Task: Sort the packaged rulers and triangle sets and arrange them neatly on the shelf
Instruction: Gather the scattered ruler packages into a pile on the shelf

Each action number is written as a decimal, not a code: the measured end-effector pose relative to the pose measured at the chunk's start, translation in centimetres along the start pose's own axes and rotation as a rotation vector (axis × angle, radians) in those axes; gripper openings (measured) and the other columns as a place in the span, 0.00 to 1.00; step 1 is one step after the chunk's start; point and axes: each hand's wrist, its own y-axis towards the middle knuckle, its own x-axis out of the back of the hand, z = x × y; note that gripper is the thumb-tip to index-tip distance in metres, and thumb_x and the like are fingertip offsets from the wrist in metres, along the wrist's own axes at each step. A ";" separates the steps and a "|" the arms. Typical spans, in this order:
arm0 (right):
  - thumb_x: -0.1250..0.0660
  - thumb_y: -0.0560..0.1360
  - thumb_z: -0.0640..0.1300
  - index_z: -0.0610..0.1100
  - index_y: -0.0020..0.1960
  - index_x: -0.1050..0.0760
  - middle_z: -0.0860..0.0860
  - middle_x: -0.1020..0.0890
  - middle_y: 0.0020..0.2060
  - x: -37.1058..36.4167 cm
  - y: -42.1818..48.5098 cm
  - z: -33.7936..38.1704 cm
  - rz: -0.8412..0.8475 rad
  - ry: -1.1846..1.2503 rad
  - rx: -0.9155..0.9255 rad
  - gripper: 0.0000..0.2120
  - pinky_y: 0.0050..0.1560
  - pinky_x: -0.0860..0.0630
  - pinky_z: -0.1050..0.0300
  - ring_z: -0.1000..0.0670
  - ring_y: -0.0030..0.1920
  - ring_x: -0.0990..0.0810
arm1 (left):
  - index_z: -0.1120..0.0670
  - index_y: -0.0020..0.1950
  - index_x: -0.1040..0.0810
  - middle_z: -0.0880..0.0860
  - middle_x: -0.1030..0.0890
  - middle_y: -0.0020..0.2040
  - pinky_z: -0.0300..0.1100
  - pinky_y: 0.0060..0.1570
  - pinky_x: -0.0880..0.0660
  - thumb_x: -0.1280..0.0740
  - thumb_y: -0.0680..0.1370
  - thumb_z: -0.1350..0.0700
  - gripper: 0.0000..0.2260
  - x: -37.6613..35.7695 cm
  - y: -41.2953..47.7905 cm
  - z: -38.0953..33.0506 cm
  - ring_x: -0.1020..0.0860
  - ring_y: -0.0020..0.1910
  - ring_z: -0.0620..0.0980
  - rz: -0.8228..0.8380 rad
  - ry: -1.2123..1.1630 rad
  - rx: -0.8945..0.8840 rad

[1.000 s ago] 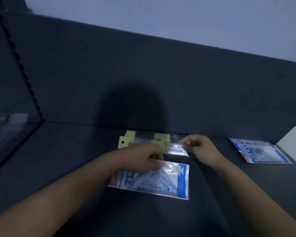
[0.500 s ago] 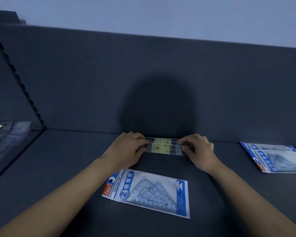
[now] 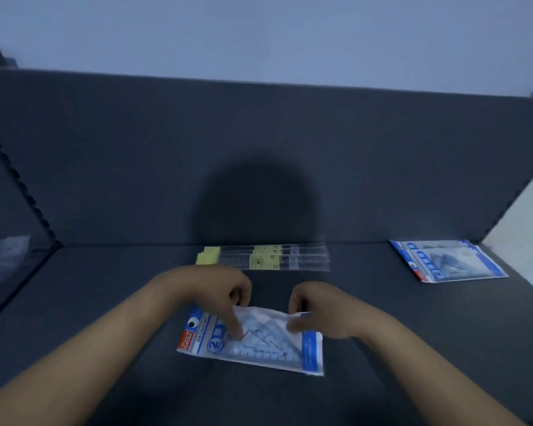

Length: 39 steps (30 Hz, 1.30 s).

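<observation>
At the front middle of the dark shelf (image 3: 105, 302), a triangle set package (image 3: 253, 345) lies flat with both hands on it. The left hand (image 3: 225, 293) pinches its upper edge and presses a finger onto the clear film; the right hand (image 3: 317, 312) grips the upper right part, lifting the film slightly. Along the back edge, against the rear panel (image 3: 259, 149), the packaged rulers (image 3: 268, 257) lie stacked side by side, untouched. Near the back right corner rest two more triangle set packs (image 3: 450, 261), overlapping.
</observation>
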 end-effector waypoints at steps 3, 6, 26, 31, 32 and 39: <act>0.30 0.71 0.41 0.51 0.37 0.29 0.58 0.25 0.32 1.3 -1.8 -1.9 -0.141 0.169 -0.033 0.10 0.33 0.32 0.67 0.61 0.30 0.30 | 0.44 0.40 0.27 0.42 0.25 0.38 0.37 0.37 0.31 0.26 0.71 0.45 0.11 0.8 1.4 -1.9 0.29 0.35 0.41 0.023 -0.056 -0.095; 0.29 0.71 0.39 0.48 0.42 0.27 0.57 0.24 0.32 4.3 -4.8 -5.5 -0.267 0.281 -0.053 0.08 0.35 0.31 0.67 0.61 0.31 0.28 | 0.47 0.39 0.29 0.43 0.26 0.33 0.38 0.35 0.32 0.28 0.75 0.50 0.10 1.4 3.8 -5.5 0.30 0.32 0.42 -0.098 -0.203 -0.229; 0.34 0.76 0.49 0.49 0.58 0.28 0.50 0.22 0.52 17.2 -10.2 -33.2 -0.513 -0.286 -0.053 0.12 0.45 0.31 0.60 0.51 0.48 0.24 | 0.49 0.57 0.25 0.46 0.22 0.54 0.40 0.51 0.33 0.32 0.75 0.44 0.15 -0.2 22.6 -27.8 0.24 0.53 0.48 -0.707 0.106 0.087; 0.40 0.78 0.55 0.50 0.70 0.35 0.50 0.29 0.65 17.4 -10.0 -29.1 -0.436 -0.407 0.108 0.22 0.60 0.31 0.54 0.47 0.62 0.27 | 0.47 0.65 0.28 0.46 0.25 0.60 0.39 0.56 0.40 0.43 0.79 0.39 0.20 -0.7 19.2 -27.8 0.28 0.57 0.48 -0.795 0.290 0.113; 0.41 0.79 0.56 0.50 0.71 0.37 0.51 0.30 0.66 17.4 -9.8 -27.5 -0.420 -0.389 0.141 0.23 0.61 0.31 0.54 0.47 0.62 0.28 | 0.47 0.66 0.29 0.46 0.25 0.60 0.40 0.57 0.40 0.44 0.79 0.37 0.21 -0.8 17.9 -27.5 0.28 0.58 0.48 -0.800 0.317 0.142; 0.41 0.77 0.60 0.53 0.73 0.43 0.52 0.32 0.67 13.6 -7.6 -14.8 -0.223 -0.400 0.321 0.28 0.58 0.29 0.54 0.48 0.63 0.28 | 0.48 0.66 0.30 0.48 0.25 0.63 0.47 0.66 0.39 0.61 0.73 0.29 0.36 -3.2 3.7 -21.3 0.28 0.63 0.52 -0.836 0.515 0.680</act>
